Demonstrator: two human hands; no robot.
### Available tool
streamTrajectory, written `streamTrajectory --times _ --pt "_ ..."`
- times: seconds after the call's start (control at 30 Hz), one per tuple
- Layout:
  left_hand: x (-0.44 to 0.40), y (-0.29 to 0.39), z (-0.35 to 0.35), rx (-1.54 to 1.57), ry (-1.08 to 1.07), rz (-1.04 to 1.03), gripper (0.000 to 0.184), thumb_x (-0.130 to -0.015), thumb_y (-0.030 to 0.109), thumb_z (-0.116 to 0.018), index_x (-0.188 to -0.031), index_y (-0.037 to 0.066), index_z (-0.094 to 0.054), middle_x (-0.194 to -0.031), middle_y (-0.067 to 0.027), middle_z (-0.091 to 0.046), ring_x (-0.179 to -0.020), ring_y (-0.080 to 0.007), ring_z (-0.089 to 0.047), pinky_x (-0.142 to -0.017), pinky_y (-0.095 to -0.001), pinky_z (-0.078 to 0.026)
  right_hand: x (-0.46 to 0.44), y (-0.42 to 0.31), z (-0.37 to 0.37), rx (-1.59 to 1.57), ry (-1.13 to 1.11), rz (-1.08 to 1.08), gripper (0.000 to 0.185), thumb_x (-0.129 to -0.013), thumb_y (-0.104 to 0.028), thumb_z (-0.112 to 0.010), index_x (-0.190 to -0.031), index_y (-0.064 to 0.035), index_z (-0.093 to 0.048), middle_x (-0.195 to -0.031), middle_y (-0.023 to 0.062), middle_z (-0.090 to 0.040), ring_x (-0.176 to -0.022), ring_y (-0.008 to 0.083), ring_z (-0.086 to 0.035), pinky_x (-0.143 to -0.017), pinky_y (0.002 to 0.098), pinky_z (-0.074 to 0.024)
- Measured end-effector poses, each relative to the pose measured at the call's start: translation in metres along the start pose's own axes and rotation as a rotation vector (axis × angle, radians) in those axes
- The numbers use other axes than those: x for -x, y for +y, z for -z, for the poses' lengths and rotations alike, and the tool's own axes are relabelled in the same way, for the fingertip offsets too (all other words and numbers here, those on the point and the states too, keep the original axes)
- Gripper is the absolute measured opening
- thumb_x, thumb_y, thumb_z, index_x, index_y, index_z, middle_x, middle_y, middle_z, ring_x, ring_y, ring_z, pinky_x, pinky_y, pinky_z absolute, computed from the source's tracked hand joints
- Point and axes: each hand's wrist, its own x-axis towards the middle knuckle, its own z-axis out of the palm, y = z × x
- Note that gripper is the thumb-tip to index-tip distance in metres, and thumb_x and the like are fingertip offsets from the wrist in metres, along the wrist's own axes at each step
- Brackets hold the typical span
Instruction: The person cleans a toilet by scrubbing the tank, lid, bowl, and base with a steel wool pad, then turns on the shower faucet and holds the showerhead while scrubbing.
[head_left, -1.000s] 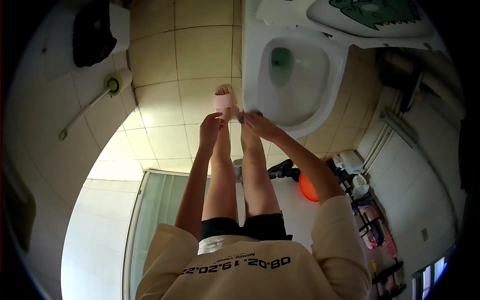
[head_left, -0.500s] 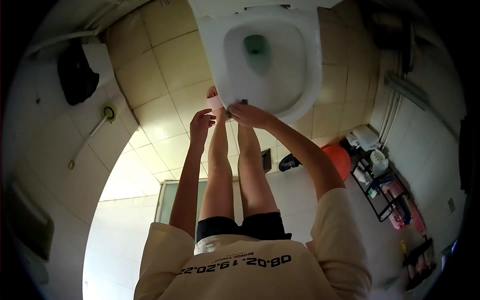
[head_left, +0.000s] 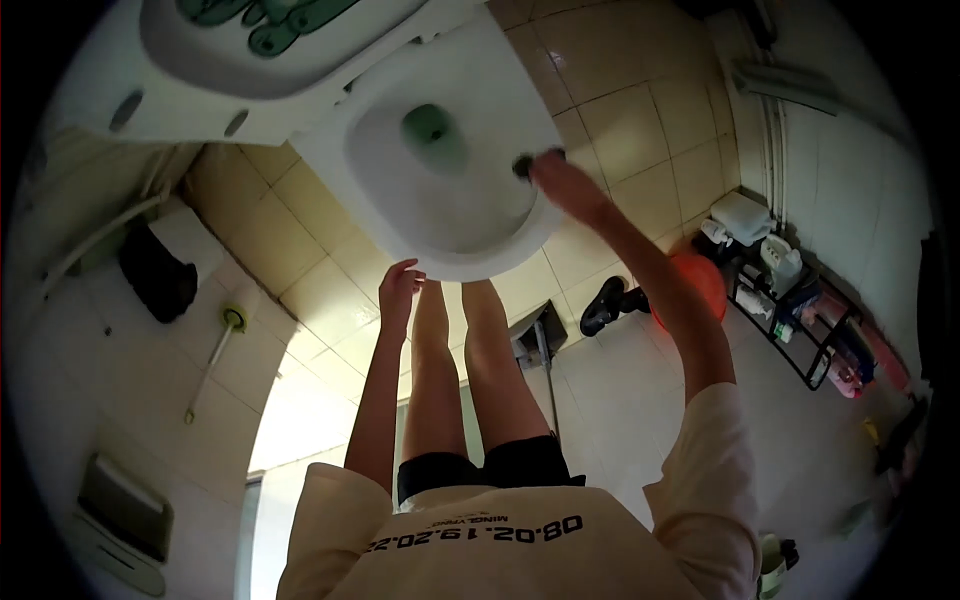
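Note:
A white toilet bowl (head_left: pixel 385 225) with its seat raised stands in front of me. Some green-tinted water (head_left: pixel 435 135) lies at the bottom of the bowl. My right hand (head_left: pixel 568 188) is on the right side of the rim, closed around a small dark wad (head_left: pixel 522 167) that looks like a rag; dark bits show on both sides of the fingers. By the front left of the rim is my left hand (head_left: pixel 398 285), its fingers loosely bent and apart, with nothing visible in them. Whether it touches the rim I cannot tell.
At the left wall hang a black bag (head_left: pixel 158 272) and a green-headed brush (head_left: pixel 232 320). On the right are a red basin (head_left: pixel 695 290), black shoes (head_left: pixel 603 308) and a black rack (head_left: pixel 790 345) with bottles. A long-handled dustpan (head_left: pixel 540 335) stands behind my legs.
My right hand has moved with the dark wad from the front left of the rim to its right side. My view has shifted, and the toilet lid with green pattern now shows.

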Motion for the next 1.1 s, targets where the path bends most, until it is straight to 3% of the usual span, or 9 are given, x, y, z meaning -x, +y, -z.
streamTrajectory --times 0.07,0.2,0.33,0.53,0.6,0.8,0.87,0.9,1.1 --pt "-0.004 0.004 -0.006 0.027 -0.001 -0.012 0.026 -0.080 0.010 -0.043 -0.103 0.001 -0.052 -0.078 -0.0050 -0.057 -0.068 -0.0089 -0.051 -0.065 -0.0210 -0.043 -0.036 0.033 0.029 0.097 0.514 -0.038 0.016 -0.071 -0.010 -0.049 -0.086 -0.0021 -0.051 -0.093 0.0105 -0.047 -0.094 0.0250 -0.046 -0.075 0.0326 -0.0426" --pt "-0.011 0.016 -0.019 -0.008 0.022 -0.029 0.025 -0.081 0.009 -0.041 -0.103 0.001 -0.052 -0.077 -0.0050 -0.056 -0.066 -0.0087 -0.050 -0.063 -0.0210 -0.043 -0.116 0.063 0.082 -0.420 0.689 -0.319 0.016 -0.075 -0.008 -0.046 -0.089 -0.0025 -0.052 -0.097 0.0096 -0.050 -0.092 0.0262 -0.046 -0.077 0.0339 -0.0415" --pt "-0.017 0.027 -0.029 0.000 0.024 -0.005 0.024 -0.083 0.010 -0.043 -0.104 0.002 -0.051 -0.078 -0.0045 -0.056 -0.069 -0.0094 -0.051 -0.066 -0.0221 -0.043 -0.159 0.088 0.052 -0.083 0.562 -0.224 0.016 -0.076 -0.007 -0.046 -0.089 -0.0024 -0.053 -0.100 0.0086 -0.050 -0.092 0.0262 -0.046 -0.078 0.0324 -0.0415" --pt "-0.021 0.034 -0.037 -0.017 -0.023 -0.011 0.023 -0.083 0.011 -0.044 -0.104 0.002 -0.051 -0.078 -0.0036 -0.056 -0.068 -0.0091 -0.051 -0.066 -0.0218 -0.042 -0.100 0.070 -0.020 -0.459 0.699 -0.189 0.020 -0.076 -0.007 -0.049 -0.095 -0.0027 -0.054 -0.098 0.0094 -0.051 -0.094 0.0260 -0.047 -0.082 0.0307 -0.0405" --pt "-0.022 0.036 -0.043 -0.034 -0.040 -0.017 0.023 -0.083 0.011 -0.044 -0.104 0.002 -0.051 -0.078 -0.0035 -0.056 -0.068 -0.0086 -0.050 -0.065 -0.0215 -0.042 -0.081 0.066 -0.015 -0.783 0.733 -0.476 0.021 -0.077 -0.008 -0.048 -0.096 -0.0023 -0.053 -0.097 0.0106 -0.050 -0.095 0.0267 -0.046 -0.082 0.0322 -0.0400" --pt "-0.024 0.041 -0.051 -0.025 -0.024 -0.026 0.023 -0.083 0.010 -0.044 -0.104 0.003 -0.051 -0.079 -0.0031 -0.055 -0.069 -0.0083 -0.050 -0.066 -0.0211 -0.041 -0.164 0.046 0.019 -0.271 0.747 -0.311 0.013 -0.074 -0.009 -0.049 -0.084 -0.0020 -0.054 -0.091 0.0115 -0.050 -0.087 0.0270 -0.047 -0.075 0.0336 -0.0418" --pt "-0.025 0.046 -0.053 0.009 0.011 -0.005 0.023 -0.082 0.009 -0.042 -0.102 0.003 -0.052 -0.077 -0.0031 -0.055 -0.069 -0.0090 -0.049 -0.067 -0.0222 -0.040 -0.201 0.025 0.015 -0.206 1.043 -0.238 0.012 -0.063 -0.007 -0.051 -0.074 -0.0030 -0.052 -0.080 0.0106 -0.050 -0.078 0.0246 -0.049 -0.071 0.0327 -0.0420" --pt "-0.025 0.046 -0.052 0.028 -0.006 -0.017 0.023 -0.082 0.008 -0.041 -0.102 0.003 -0.052 -0.077 -0.0030 -0.055 -0.069 -0.0089 -0.049 -0.067 -0.0219 -0.040 -0.207 0.015 0.021 -0.139 0.772 -0.324 0.017 -0.067 -0.009 -0.052 -0.082 -0.0018 -0.054 -0.088 0.0104 -0.050 -0.086 0.0255 -0.048 -0.077 0.0325 -0.0409" --pt "-0.026 0.041 -0.051 -0.001 -0.006 0.000 0.023 -0.084 0.012 -0.044 -0.103 0.002 -0.051 -0.080 -0.0037 -0.055 -0.070 -0.0089 -0.049 -0.067 -0.0220 -0.041 -0.233 -0.034 0.006 -0.438 0.919 -0.241 0.016 -0.063 -0.008 -0.051 -0.076 -0.0003 -0.052 -0.086 0.0110 -0.049 -0.087 0.0265 -0.048 -0.075 0.0346 -0.0419"
